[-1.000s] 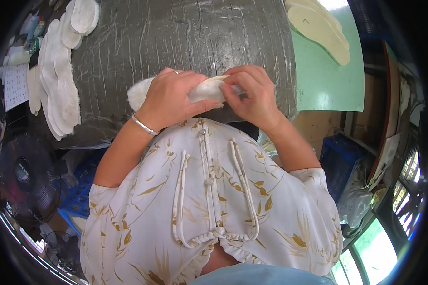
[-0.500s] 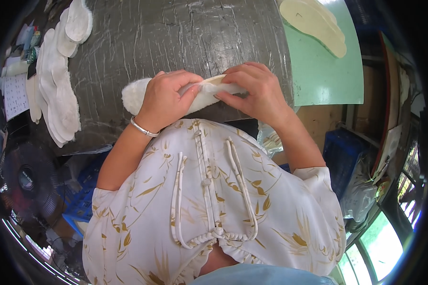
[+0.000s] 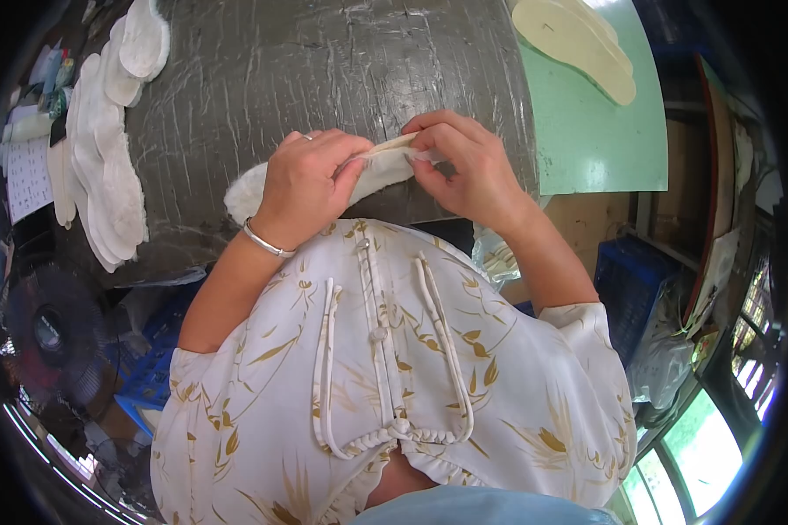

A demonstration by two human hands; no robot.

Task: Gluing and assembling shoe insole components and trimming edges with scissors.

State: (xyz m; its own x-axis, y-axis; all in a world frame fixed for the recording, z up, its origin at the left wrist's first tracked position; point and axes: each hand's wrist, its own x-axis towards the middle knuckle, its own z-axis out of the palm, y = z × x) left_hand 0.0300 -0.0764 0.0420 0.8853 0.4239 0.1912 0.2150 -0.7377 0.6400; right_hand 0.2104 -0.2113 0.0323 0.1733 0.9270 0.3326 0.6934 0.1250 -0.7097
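Grey, foil-wrapped worktop (image 3: 341, 96) is lying under everything; at its near edge I'm watching the fleecy white insole (image 3: 372, 173) being pinched between the left hand (image 3: 311, 188) and right hand (image 3: 464, 166), both closed on it.

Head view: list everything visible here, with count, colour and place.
Fleecy white insole in hand: one, white, held by both hands at the table's near edge.
White fleecy insoles: a stack, count unclear, table's left edge.
Cream flat insole pieces: several, on the green board, top right.
Grey worn table top: one, centre.
Green board: one, right of the table.
Black fan: one, lower left.
Blue crates: at least two, below the table.
Silver bracelet: one, left wrist.
Left hand, right hand: pinching the insole.
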